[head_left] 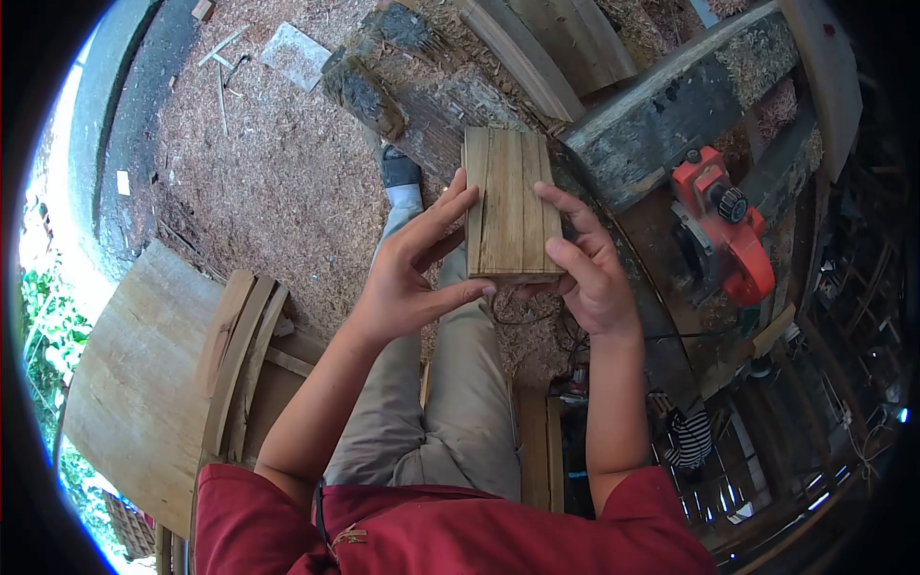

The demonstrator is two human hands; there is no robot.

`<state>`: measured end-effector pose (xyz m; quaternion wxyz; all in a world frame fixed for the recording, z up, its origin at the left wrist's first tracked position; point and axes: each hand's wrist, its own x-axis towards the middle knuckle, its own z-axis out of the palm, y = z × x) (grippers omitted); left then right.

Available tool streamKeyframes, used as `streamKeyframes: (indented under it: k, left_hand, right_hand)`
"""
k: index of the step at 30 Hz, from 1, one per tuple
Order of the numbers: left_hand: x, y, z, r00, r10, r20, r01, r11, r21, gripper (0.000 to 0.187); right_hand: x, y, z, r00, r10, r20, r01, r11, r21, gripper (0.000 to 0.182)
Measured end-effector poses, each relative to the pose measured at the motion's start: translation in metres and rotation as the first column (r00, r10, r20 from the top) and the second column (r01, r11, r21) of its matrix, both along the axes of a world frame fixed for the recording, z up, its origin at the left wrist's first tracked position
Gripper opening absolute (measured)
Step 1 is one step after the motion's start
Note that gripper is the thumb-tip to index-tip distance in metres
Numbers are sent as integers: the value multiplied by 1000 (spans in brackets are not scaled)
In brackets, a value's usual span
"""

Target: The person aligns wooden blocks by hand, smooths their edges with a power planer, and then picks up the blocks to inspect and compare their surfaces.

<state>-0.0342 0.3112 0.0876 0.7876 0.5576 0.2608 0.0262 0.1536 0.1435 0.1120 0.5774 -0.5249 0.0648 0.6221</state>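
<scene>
1. The left hand (407,278) and the right hand (586,273) hold a small stack of wooden slats (511,203) between them, up in the air above the person's lap.
2. The slats stand side by side, about 4 of them, long edges touching, their flat faces turned toward the camera.
3. The left hand is closed on the stack's left edge: its fingers (450,206) lie along that edge and the thumb presses under the lower left corner.
4. The right hand is closed on the stack's right edge: its fingers (565,206) curl over that edge and the lower right corner.
5. Nothing carries the stack; only the 2 hands touch it.
6. An orange power planer (721,225) rests on a dark bench (661,287) to the right of the right hand, well apart from the slats.
7. A heavy timber beam (671,101) lies across the far edge of that bench, just behind the stack.
8. Curved wooden pieces (240,355) lie on a pale board (134,383) beside the left elbow.
9. Sawdust (278,172) covers the ground beyond the left hand, and a foot in a grey shoe (400,172) rests on it.
</scene>
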Motion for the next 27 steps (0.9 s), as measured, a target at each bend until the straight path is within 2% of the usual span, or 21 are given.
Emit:
streamKeyframes:
  k: [3,6,9,10,13,14,17,19,22,24,26,27]
  left_hand:
    - [-3,-5,-10,962,239,136,-197,944,-266,88]
    - [1,-4,-13,891,444,-88,-427,760,-490,73]
    - [3,-4,-22,922,304,-240,-382,818,-431,62]
    - [6,-5,-23,920,307,-242,-388,791,-472,68]
    - [10,-14,-39,947,262,-188,-321,810,-491,77]
    - [8,-17,-40,936,253,-245,-351,723,-595,89]
    - [15,-15,-39,957,275,-91,-234,548,-803,96]
    - [19,-14,-33,966,225,-131,-243,600,-763,103]
    - [17,-8,-29,964,181,-196,-267,683,-680,104]
    - [17,-4,-27,952,174,-250,-296,726,-621,106]
    - [14,1,-27,951,152,-268,-276,808,-520,106]
    - [13,3,-26,950,142,-277,-262,844,-468,106]
  right_hand:
    - [-5,3,1,1000,-22,15,22,1000,17,73]
    - [-12,-3,-5,999,-40,4,40,999,11,78]
    - [-21,-21,-17,992,-64,-113,68,997,30,79]
    - [-25,-28,-21,982,-78,-170,86,995,42,79]
    - [-38,-44,-28,948,-44,-314,93,985,143,77]
    - [-42,-48,-28,935,-38,-353,81,991,108,77]
    - [-58,-50,-22,885,-60,-462,78,997,19,78]
    - [-65,-49,-24,841,-98,-532,116,993,1,77]
    - [-65,-42,-24,876,-83,-475,57,996,-70,72]
    - [-68,-44,-26,958,114,-262,-174,960,-218,67]
    - [-69,-41,-25,970,226,-91,-243,935,-257,65]
    - [-67,-30,-16,975,220,-20,-219,954,-204,66]
